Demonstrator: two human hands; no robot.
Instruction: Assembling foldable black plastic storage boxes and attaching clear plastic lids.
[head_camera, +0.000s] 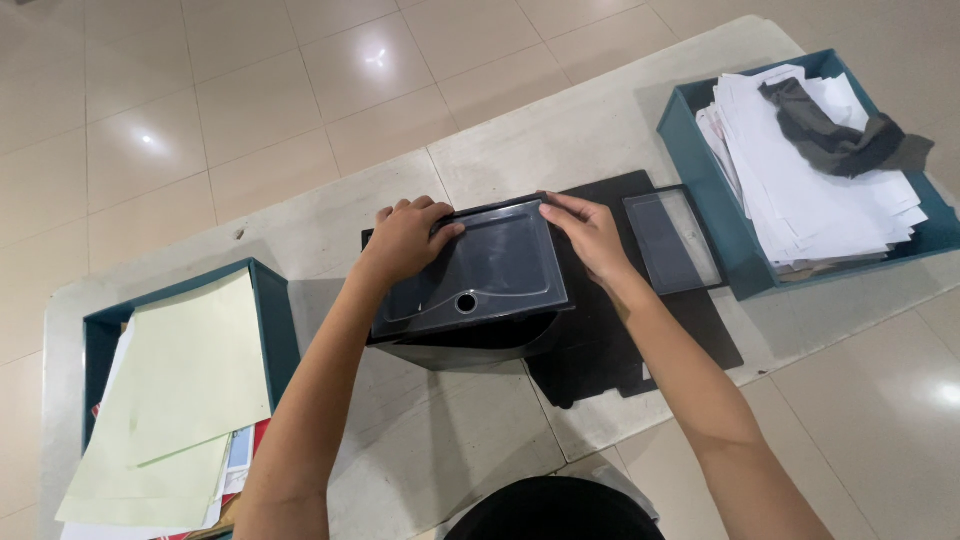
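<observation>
Pressing down on the clear smoky lid (470, 265), your left hand (405, 240) grips its far left corner and your right hand (590, 235) its far right edge; it sits on the black box (470, 345), seemingly not yet seated. Pale stone tabletop (560, 130), teal paper trays (700, 160), glossy tiled floor (200, 100).

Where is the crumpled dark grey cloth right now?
In the head view, upper right: the crumpled dark grey cloth lies on the white paper stack inside the teal tray.

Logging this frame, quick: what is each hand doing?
Left hand: gripping the far left edge of the black box.
Right hand: gripping its far right corner.
</observation>
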